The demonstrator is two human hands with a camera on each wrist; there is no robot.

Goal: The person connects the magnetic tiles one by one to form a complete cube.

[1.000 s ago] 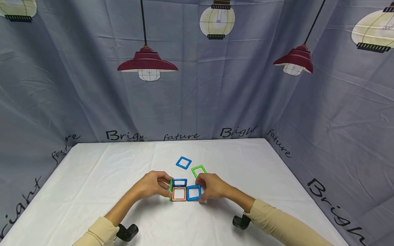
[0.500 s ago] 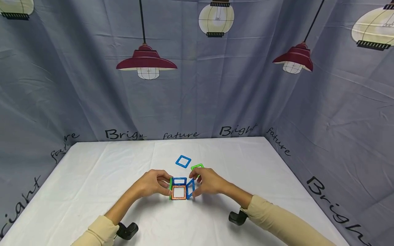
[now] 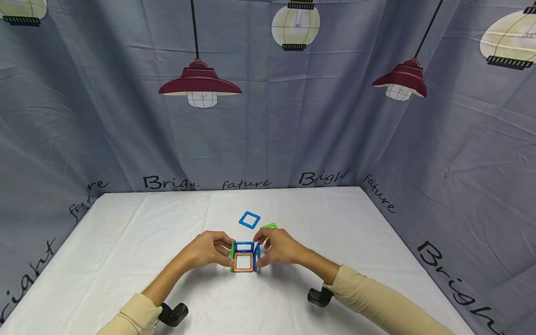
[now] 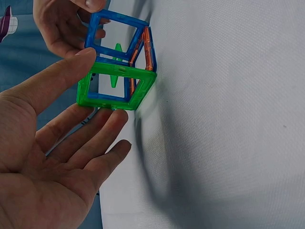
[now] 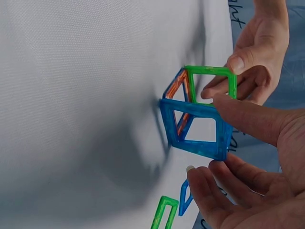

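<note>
In the head view, an orange magnetic tile lies flat on the table as the floor of a small box. A blue magnetic tile stands along its back edge. My left hand pinches the upright green magnetic tile on the left side, thumb on one edge and fingertips on the opposite one. On the right side, another blue magnetic tile stands nearly upright against the orange one. My right hand pinches this tile between thumb and fingers. The box's top is open.
Behind the box lie a loose blue tile and a loose green tile, the latter partly hidden by the right hand. White cloth covers the table. A grey printed curtain hangs behind it.
The right-hand blue tile has swung up from flat to nearly upright beside the orange tile. My right hand has moved left with it, while the left hand stays at the green tile.
</note>
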